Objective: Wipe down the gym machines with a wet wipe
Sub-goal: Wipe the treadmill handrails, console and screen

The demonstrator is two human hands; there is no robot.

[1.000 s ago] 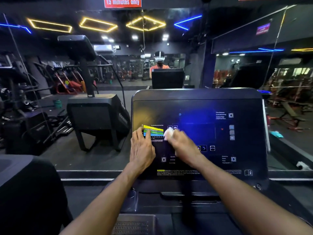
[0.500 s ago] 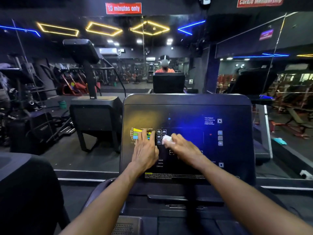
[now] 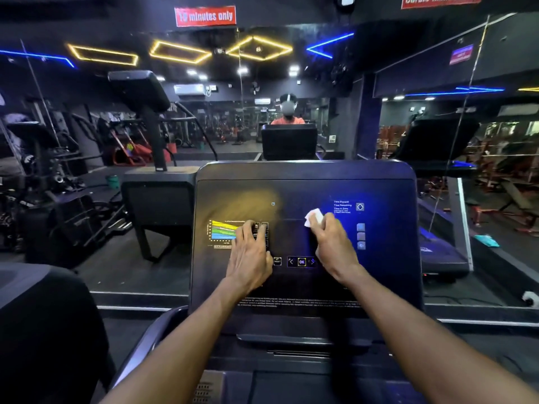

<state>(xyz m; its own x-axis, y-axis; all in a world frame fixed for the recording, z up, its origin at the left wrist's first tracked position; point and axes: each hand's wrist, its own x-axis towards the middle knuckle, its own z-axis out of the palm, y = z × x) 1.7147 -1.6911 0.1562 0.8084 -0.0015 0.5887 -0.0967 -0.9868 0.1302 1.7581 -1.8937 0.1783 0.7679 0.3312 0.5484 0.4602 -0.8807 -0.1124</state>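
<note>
My right hand, pinching the wet wipe, has swept rightward across the console; my left hand stays flat, bracing. Right side remains.

The right hand has carried the white wipe away from the left hand, from the middle of the console toward the right of the frame. An OK button, covered before, now shows in the gap between the hands.
</note>
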